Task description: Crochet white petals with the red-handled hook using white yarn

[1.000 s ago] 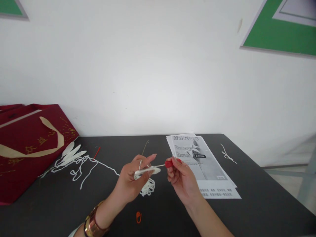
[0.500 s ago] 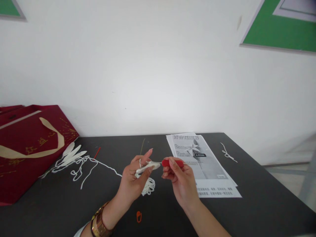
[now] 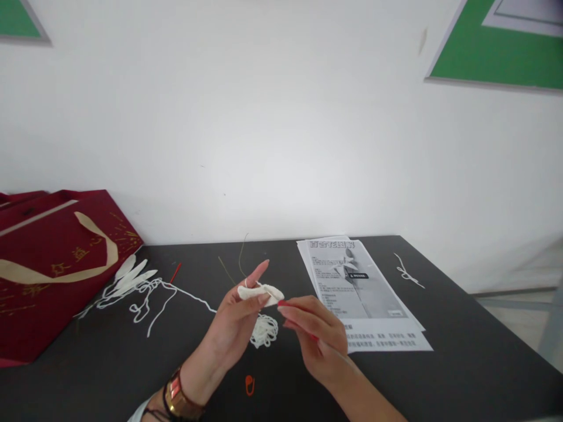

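Observation:
My left hand [image 3: 235,325] pinches a small white crocheted piece [image 3: 260,292] between thumb and fingers, with the forefinger raised and white yarn looped over it. My right hand [image 3: 314,337] is closed round a red-handled crochet hook [image 3: 285,303]; its tip meets the crocheted piece. White yarn [image 3: 189,296] trails from the left hand across the dark table [image 3: 461,357] to the left. A small tangle of yarn [image 3: 264,330] lies under the hands.
A red gift bag [image 3: 48,264] lies at the left edge with white crocheted petals [image 3: 129,272] beside it. Printed instruction sheets [image 3: 365,296] lie at right. An orange stitch marker [image 3: 249,384], a thin wire [image 3: 229,268] and a knotted yarn scrap [image 3: 408,272] also lie on the table.
My right hand has moved left and turned, bringing the hook into the crocheted piece. My left hand has tilted the piece up, forefinger raised higher.

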Available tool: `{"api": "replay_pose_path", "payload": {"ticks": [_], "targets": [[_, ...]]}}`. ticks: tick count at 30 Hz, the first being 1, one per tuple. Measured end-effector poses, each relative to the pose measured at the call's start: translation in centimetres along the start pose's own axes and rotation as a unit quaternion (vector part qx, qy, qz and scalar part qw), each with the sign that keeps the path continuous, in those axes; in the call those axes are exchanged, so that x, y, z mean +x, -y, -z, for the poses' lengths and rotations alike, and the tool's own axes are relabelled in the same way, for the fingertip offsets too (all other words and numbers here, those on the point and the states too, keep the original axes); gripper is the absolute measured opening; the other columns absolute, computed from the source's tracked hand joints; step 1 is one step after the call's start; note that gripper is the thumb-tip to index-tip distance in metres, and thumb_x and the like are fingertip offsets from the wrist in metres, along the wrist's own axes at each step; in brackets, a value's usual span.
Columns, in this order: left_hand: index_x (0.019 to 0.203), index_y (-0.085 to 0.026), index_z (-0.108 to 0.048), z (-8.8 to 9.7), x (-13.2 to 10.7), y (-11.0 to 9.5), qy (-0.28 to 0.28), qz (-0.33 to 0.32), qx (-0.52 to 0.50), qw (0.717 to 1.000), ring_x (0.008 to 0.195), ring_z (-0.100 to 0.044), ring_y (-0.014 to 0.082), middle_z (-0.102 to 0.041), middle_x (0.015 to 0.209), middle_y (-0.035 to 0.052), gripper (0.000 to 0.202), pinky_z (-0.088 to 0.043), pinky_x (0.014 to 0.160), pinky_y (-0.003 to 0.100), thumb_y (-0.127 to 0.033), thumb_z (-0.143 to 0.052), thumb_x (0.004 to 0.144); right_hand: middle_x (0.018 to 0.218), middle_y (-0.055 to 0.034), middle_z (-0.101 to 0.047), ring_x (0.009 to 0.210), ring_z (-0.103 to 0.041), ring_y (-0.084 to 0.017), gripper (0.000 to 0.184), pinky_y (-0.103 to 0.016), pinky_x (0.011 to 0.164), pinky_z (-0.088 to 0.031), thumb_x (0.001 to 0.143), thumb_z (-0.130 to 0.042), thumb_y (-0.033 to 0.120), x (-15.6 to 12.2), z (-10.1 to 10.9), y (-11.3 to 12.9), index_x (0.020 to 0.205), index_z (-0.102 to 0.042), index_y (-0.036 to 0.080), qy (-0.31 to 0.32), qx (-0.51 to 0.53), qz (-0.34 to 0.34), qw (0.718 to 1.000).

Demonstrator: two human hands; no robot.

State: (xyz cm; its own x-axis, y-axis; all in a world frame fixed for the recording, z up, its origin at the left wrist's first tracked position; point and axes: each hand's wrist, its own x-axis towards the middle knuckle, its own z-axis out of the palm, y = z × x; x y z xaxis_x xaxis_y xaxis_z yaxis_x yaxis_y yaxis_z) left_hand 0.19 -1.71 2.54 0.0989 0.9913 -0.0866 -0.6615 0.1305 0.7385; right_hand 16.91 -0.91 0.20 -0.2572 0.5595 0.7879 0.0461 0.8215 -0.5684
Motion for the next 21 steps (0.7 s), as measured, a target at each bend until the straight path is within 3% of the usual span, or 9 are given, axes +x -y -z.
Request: {"api": "replay_pose_path", "payload": {"ticks": [3, 8, 11, 21], "targets": [[0.128, -0.020, -0.060, 0.2, 0.1, -0.6, 0.016, -0.008, 0.026, 1.000, 0.075, -0.062, 0.0129, -0.072, 0.080, 0.0032, 0.056, -0.041, 0.078, 0.024, -0.010, -0.073, 0.074, 0.093, -0.0054, -0.070, 0.074, -0.067, -0.016, 0.027, -0.027, 0.062, -0.058, 0.088, -0.058, 0.009, 0.3, 0.0, -0.1, 0.104, -0.071, 0.027, -0.058, 0.121, -0.125, 0.983], [0.126, -0.023, -0.062, 0.6, -0.2, -1.2, 0.033, -0.024, 0.069, 0.997, 0.068, -0.057, 0.0117, -0.064, 0.077, -0.0009, 0.057, -0.040, 0.067, 0.025, -0.011, -0.074, 0.072, 0.081, -0.0031, -0.070, 0.067, -0.065, -0.014, 0.012, -0.024, 0.056, -0.057, 0.088, -0.063, 0.024, 0.5, -0.1, -0.4, 0.093, -0.074, 0.023, -0.120, 0.289, -0.248, 0.917], [0.124, -0.022, -0.064, 0.7, -0.4, -1.5, 0.059, -0.011, 0.073, 0.995, 0.064, -0.054, 0.0118, -0.061, 0.074, -0.0006, 0.058, -0.039, 0.061, 0.025, -0.013, -0.076, 0.068, 0.079, -0.0027, -0.070, 0.064, -0.065, -0.013, 0.010, -0.023, 0.055, -0.057, 0.086, -0.066, 0.026, 0.7, 0.2, -0.4, 0.090, -0.074, 0.022, -0.121, 0.314, -0.261, 0.905], [0.122, -0.016, -0.066, 1.0, -0.4, -2.1, 0.118, 0.052, 0.028, 0.991, 0.058, -0.050, 0.0131, -0.059, 0.068, 0.0009, 0.061, -0.037, 0.055, 0.026, -0.012, -0.073, 0.061, 0.079, -0.0032, -0.068, 0.065, -0.066, -0.013, 0.010, -0.024, 0.055, -0.056, 0.087, -0.065, 0.024, 1.1, 1.2, 0.2, 0.092, -0.074, 0.021, -0.088, 0.322, -0.215, 0.918]]}}
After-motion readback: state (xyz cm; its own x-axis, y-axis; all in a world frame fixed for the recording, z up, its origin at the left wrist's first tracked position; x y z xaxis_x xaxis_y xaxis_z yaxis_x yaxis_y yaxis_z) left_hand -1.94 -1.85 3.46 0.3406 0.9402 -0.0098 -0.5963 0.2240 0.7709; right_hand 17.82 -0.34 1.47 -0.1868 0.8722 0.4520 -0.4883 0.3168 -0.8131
